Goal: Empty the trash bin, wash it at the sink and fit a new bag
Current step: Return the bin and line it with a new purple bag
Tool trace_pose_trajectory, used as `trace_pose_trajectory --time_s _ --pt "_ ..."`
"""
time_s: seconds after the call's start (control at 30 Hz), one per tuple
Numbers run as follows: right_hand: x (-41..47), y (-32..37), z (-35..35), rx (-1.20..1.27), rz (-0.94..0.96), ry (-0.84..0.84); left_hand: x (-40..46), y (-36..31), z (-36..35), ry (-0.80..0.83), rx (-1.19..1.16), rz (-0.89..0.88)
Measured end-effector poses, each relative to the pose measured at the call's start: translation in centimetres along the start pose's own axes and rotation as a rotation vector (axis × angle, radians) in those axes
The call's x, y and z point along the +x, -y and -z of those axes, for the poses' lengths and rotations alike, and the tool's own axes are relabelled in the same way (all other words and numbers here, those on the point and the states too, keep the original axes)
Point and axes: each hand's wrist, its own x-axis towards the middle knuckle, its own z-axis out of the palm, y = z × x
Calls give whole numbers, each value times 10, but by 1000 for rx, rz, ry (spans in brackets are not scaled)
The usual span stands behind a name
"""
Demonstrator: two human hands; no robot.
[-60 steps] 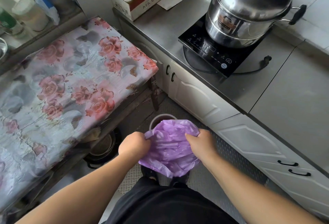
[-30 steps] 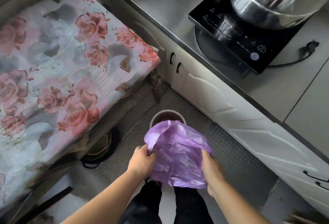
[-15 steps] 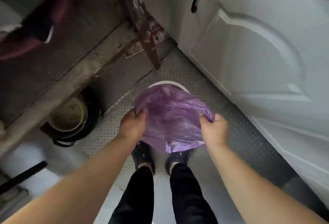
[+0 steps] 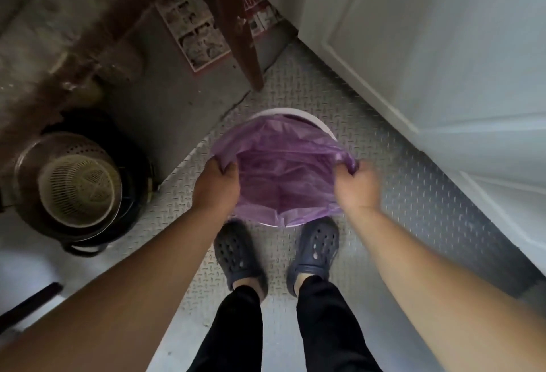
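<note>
A small round white trash bin stands on the metal tread floor just in front of my feet. A thin purple plastic bag hangs open inside it, its mouth spread across the bin's opening. My left hand pinches the bag's left edge at the bin's rim. My right hand grips the bag's right edge, bunched in the fingers. Only the far arc of the bin's rim and a strip at the near side show; the bag and my hands hide the remainder.
White cabinet doors run along the right. A worn wooden table leg stands behind the bin, with printed paper on the floor. A dark pot holding a beige colander sits at the left. My dark clogs stand below the bin.
The view has dropped from the counter to the floor as I bent down. The bag went from bunched above the bin to lowered into it, mouth spread wider.
</note>
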Motion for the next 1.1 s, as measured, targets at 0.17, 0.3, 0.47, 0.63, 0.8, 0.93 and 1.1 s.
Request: trace_pose_trajectory --time_s 0.17,0.3,0.47,0.63,0.8,0.93,1.1 --pt "6 -12 -13 -72 124 -10 17 14 -7 -69 97 -24" --pt "12 -17 -14 -21 160 -115 25 29 -11 -75 103 -41" --pt "17 -34 -6 86 0 40 24 50 -4 38 53 20" --pt "-2 -52 -4 219 -98 195 16 62 8 84 0 91" --pt "-22 -60 -14 254 -198 214 -4 74 1 29 -35 145" --pt "-33 -64 -18 237 -186 254 -12 76 -11 28 -150 178" --pt "-40 -66 -17 221 -189 307 -15 76 -17 101 -290 327"
